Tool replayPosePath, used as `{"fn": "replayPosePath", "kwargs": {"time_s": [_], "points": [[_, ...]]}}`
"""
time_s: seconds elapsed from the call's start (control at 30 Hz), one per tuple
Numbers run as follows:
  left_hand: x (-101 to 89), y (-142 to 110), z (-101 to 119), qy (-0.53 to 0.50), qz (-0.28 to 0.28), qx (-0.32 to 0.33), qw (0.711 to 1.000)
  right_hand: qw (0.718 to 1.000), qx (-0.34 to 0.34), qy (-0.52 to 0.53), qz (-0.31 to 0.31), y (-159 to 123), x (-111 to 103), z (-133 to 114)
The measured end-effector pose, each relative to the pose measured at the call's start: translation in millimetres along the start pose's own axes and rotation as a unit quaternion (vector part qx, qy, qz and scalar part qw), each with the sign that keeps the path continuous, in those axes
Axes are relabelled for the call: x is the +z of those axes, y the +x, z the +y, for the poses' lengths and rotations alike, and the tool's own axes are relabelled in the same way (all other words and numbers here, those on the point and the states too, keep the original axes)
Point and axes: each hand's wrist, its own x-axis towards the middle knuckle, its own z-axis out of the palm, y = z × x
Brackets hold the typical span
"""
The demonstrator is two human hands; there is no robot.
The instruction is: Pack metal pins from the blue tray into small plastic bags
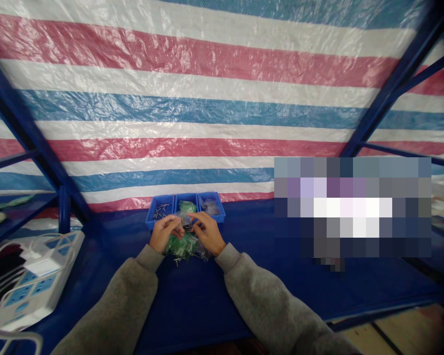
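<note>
Above a loose pile, my left hand and my right hand face each other with their fingers bent inward. Between the fingertips is a small clear plastic bag, pinched by both hands. Beneath them lies a heap of green plastic bags mixed with small metal pins or screws, too small to tell which. Just behind stand joined blue bins: the left bin holds loose metal pieces, the middle one green bags, the right one clear bags.
A white power strip with plugs and cables lies at the left. Blue metal frame posts rise on both sides. Striped plastic sheeting hangs behind the blue table. A blurred-out block covers the right side.
</note>
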Motion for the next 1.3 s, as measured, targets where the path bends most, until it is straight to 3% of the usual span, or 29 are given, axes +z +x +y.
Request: {"fn": "replayPosePath", "kwargs": {"time_s": [0.17, 0.3, 0.43, 0.57, 0.67, 0.77, 0.87, 0.97, 1.1, 1.2, 1.3], "points": [[2.1, -1.1, 2.7, -0.016, -0.010, -0.041, 0.999, 0.996, -0.032, -0.073, 0.026, -1.0, -0.3, -2.1], [1.0, -1.3, 0.5, 0.005, 0.050, -0.006, 0.999, 0.995, -0.014, -0.067, 0.069, -0.9, -1.0, -5.2], [-1.2, -1.7, -0.8, 0.051, 0.110, 0.057, 0.991, 0.990, 0.090, 0.052, 0.096, 2.8, -2.2, -0.4], [-0.1, -3.1, -0.4, 0.093, 0.117, 0.079, 0.986, 0.944, 0.197, 0.200, 0.173, 9.4, -6.0, 12.8], [0.9, -4.1, -0.2, 0.107, 0.109, 0.083, 0.985, 0.918, 0.226, 0.256, 0.204, 12.9, -9.9, 19.3], [0.6, -4.0, -0.4, 0.111, 0.110, 0.083, 0.984, 0.918, 0.214, 0.249, 0.221, 13.8, -12.5, 20.6], [-0.4, -3.4, -0.9, 0.114, 0.113, 0.085, 0.983, 0.951, 0.189, 0.135, 0.204, 12.4, -14.5, 18.4], [-0.9, -3.4, -0.8, 0.121, 0.111, 0.089, 0.982, 0.969, 0.178, -0.120, 0.121, 9.4, -16.1, 14.5], [-0.1, -4.2, 0.5, 0.128, 0.109, 0.092, 0.981, 0.901, 0.193, -0.387, -0.036, 4.0, -14.8, 9.7], [0.3, -4.6, 0.7, 0.132, 0.110, 0.093, 0.981, 0.860, 0.199, -0.460, -0.097, 0.5, -11.2, 8.0], [0.1, -4.5, 0.2, 0.138, 0.108, 0.094, 0.980, 0.845, 0.190, -0.486, -0.114, -1.3, -6.8, 7.7]]}}
